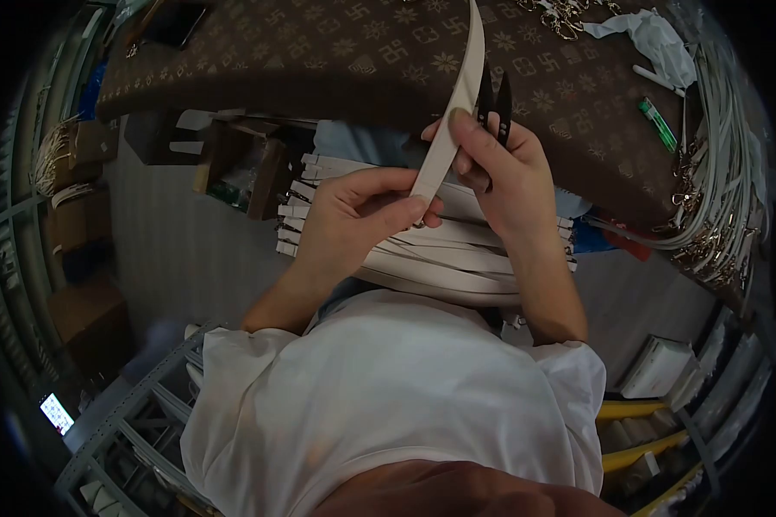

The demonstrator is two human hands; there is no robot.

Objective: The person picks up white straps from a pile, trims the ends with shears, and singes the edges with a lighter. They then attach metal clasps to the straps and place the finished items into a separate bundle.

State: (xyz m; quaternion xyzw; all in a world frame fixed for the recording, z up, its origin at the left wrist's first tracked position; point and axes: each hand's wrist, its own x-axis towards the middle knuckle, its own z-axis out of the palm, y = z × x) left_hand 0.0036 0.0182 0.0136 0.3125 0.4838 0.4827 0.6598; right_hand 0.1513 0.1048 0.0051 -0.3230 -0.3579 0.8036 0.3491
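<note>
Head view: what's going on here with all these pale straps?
A person sits at a table covered in brown patterned cloth and holds one cream strap in both hands. The left hand pinches its lower end. The right hand presses it higher up with the thumb and also holds black snips. A stack of similar straps lies under the hands, and a bundle with metal clasps hangs off the table's right edge.

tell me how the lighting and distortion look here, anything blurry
head view: strong fisheye bending with black corners; dim, cool light; the left hand, right hand and white strap in the middle are fairly sharp; the shelving at the edges goes dark and soft.
</note>
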